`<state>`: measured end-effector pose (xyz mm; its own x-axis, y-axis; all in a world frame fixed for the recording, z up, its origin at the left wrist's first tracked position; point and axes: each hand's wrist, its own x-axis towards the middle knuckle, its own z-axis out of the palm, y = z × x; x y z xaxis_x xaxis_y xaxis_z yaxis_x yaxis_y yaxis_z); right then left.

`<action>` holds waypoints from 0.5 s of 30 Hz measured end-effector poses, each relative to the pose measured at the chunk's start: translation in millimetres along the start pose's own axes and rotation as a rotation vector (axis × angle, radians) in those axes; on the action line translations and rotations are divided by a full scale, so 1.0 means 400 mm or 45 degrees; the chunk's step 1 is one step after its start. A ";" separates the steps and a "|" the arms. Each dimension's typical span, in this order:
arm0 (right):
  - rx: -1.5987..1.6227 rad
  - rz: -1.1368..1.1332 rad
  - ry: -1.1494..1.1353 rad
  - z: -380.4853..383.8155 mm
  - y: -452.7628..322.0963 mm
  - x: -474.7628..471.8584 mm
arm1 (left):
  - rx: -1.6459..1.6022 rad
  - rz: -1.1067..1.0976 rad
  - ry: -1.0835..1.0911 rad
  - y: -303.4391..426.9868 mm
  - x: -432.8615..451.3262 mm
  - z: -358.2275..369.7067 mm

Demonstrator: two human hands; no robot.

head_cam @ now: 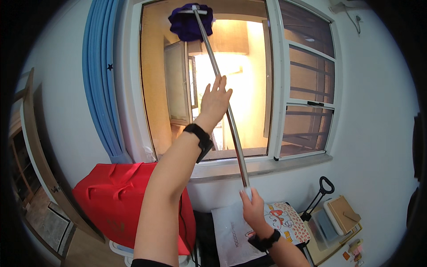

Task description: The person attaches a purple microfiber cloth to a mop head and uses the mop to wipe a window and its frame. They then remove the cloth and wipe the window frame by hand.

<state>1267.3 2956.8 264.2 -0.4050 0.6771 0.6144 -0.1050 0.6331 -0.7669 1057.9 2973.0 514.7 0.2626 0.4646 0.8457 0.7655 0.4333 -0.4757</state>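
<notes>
A flat mop with a purple cloth pad [190, 23] is raised against the upper left of the large window pane [257, 83]. Its metal pole [236, 140] slants down to the right. My right hand [254, 208] grips the light-coloured end of the pole, low in the view. Farther up, my left hand [216, 100] lies against the pole with its fingers extended; whether the palm closes round it is hidden. Both wrists wear black bands.
A blue curtain [100, 83] hangs left of the window. Below are a stone sill [300, 166], a red fabric bag [110, 200], a printed plastic package [230, 230] and a clear box [322, 227] beside a black pull handle [326, 185]. A door [43, 150] stands at the left.
</notes>
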 end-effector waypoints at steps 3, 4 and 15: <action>0.126 0.012 -0.013 0.071 -0.057 0.126 | -0.020 -0.063 0.106 -0.070 0.044 0.022; 0.191 0.037 -0.039 0.083 -0.064 0.146 | 0.005 -0.060 0.133 -0.088 0.053 0.029; -0.078 0.037 -0.158 0.062 0.074 0.045 | 0.163 0.022 -0.442 -0.050 0.013 0.087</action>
<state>1234.3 2978.4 247.9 -0.5166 0.6463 0.5616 -0.0372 0.6384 -0.7688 1023.6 2993.5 520.1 0.0435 0.6975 0.7152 0.6773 0.5056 -0.5343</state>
